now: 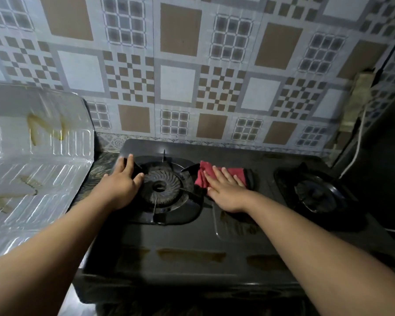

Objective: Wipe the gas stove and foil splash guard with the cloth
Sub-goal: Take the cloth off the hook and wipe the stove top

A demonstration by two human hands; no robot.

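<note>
Head view: black two-burner gas stove (192, 236) sits against a patterned tile wall (178, 65). Left burner (161, 185) is the landmark. Left hand (121, 184) lies flat just left of it, fingers spread, thumb touching the burner ring, grasping nothing. Right hand (226, 190) lies just right of the burner, palm down, fingers extended, pressing a red cloth (205, 176) flat on the stove top; no closed grip, the cloth's dark edge pokes out past the fingertips. Right burner (317, 192) is well right of the cloth. Foil splash guard (41, 156) stands left of the left burner, off the stove edge, with brown greasy streaks. Brown smears also on the stove front, below the left burner. White cable (357, 151) hangs at far right.
</note>
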